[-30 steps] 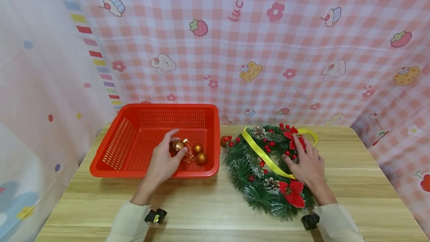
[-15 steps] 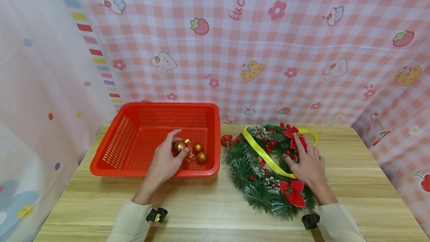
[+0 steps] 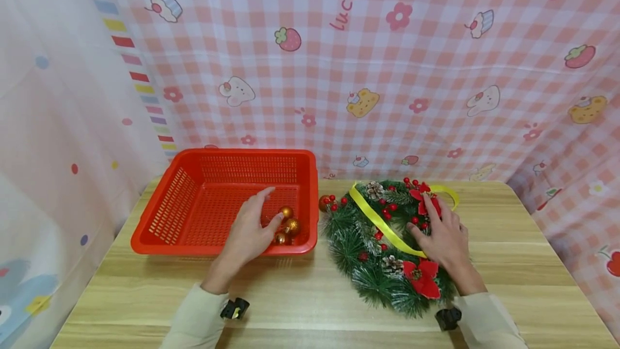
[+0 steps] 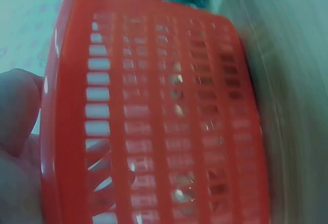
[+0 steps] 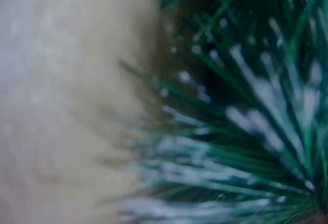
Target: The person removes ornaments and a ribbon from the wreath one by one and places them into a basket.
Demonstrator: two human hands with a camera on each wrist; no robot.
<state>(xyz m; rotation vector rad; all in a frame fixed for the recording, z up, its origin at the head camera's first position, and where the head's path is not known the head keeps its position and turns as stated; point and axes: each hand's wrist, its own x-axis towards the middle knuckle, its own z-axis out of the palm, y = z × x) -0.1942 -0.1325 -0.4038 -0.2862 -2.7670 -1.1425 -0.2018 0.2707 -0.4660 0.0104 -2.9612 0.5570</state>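
In the head view my left hand (image 3: 252, 228) reaches into a red plastic basket (image 3: 223, 250), thumb and fingers spread apart. Gold Christmas baubles (image 3: 292, 226) lie close together beyond the thumb, near the basket's right wall. From the left wrist, the slotted basket wall (image 4: 154, 126) fills the view, the hand (image 4: 18, 121) shows at its left edge, and glints of gold show through the slots. My right hand (image 3: 444, 238) rests on a green Christmas wreath (image 3: 349, 249), its fingers extended over a red poinsettia. Blurred frosted needles (image 5: 246, 152) fill much of the right wrist view.
A yellow ribbon (image 3: 382, 225) crosses the wreath, which also bears pinecones (image 3: 392, 265) and red berries. A dark orange bauble (image 3: 323, 203) sits between basket and wreath. The wooden table (image 3: 295, 306) ends against a checked curtain (image 3: 310, 79).
My left hand has moved right inside the basket. The shiny bauble between its thumb and fingers now lies beyond the thumb, beside the other baubles. My right hand stays on the wreath.
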